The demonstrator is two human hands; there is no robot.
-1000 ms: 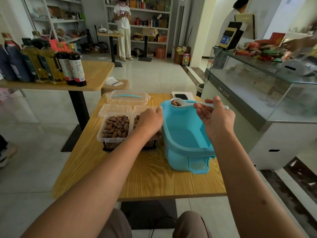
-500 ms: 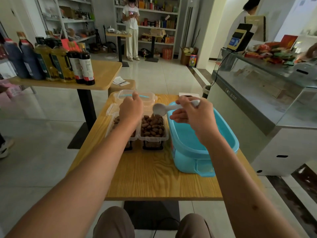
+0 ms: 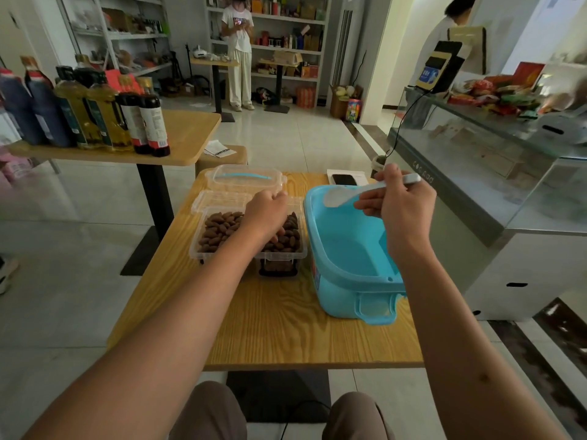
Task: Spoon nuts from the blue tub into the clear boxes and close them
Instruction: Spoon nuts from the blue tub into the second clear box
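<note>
Two clear boxes sit side by side on the wooden table (image 3: 286,338), both filled with brown nuts and both with their lids folded back. My left hand (image 3: 266,211) lies over the right box (image 3: 287,246), fingers curled at its back rim beside the left box (image 3: 216,233). The blue tub (image 3: 349,255) stands right of the boxes, and its inside looks bare. My right hand (image 3: 400,214) holds a white spoon (image 3: 340,196) by the handle above the tub's far side; I see no nuts in its bowl.
The tub's clear lid (image 3: 244,179) with a blue handle lies behind the boxes. A phone (image 3: 344,179) rests on white paper at the table's far edge. A glass counter (image 3: 476,173) runs along the right. A second table holds bottles (image 3: 95,122) at left. Two people stand farther back.
My right hand swung the spoon from above the right box back over the blue tub, tipping out its nuts on the way. My left hand stayed at the back of the boxes.
</note>
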